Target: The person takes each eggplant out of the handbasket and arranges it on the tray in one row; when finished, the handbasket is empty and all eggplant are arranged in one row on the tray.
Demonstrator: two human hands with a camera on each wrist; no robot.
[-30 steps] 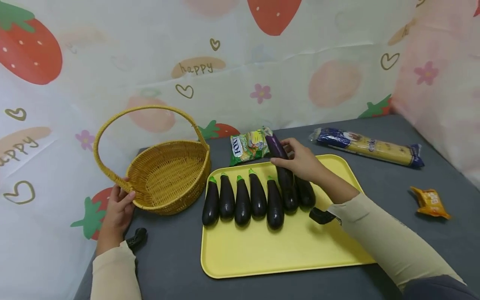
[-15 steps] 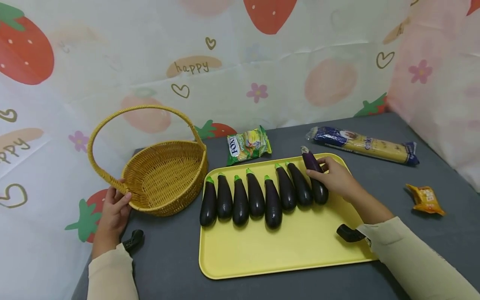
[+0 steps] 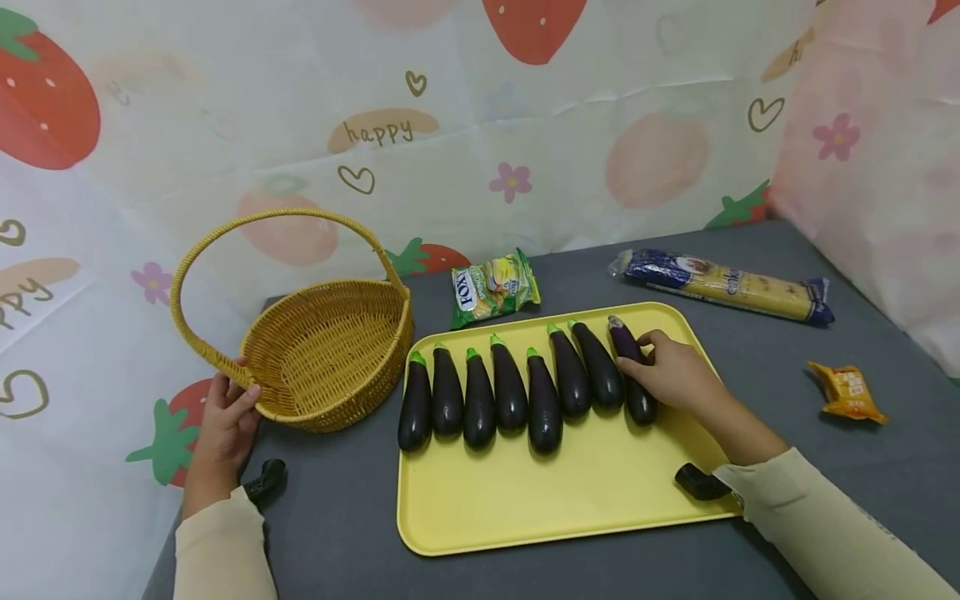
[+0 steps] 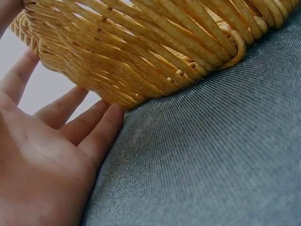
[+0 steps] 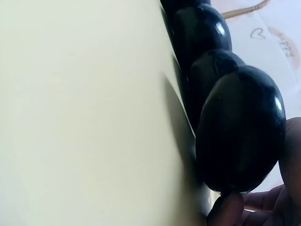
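Observation:
My right hand holds a dark purple eggplant with a pale stem at the right end of a row on the yellow tray. In the right wrist view the rounded end of this eggplant shows large, fingers beside and beneath it. Several glossy eggplants with green stems lie side by side to its left. At the left, my left hand holds the side of a yellow wicker basket, thumb by the rim near the handle's foot. The left wrist view shows its fingers against the weave.
Behind the tray lies a green FOX'S bag. A long blue and yellow packet lies at the back right, and a small orange packet at the right. A printed cloth wall stands behind the grey table.
My right hand has brought the eggplant from above the row's back rightward, then lowered it to the row's right end. The left hand stays at the basket; the view shifts slightly.

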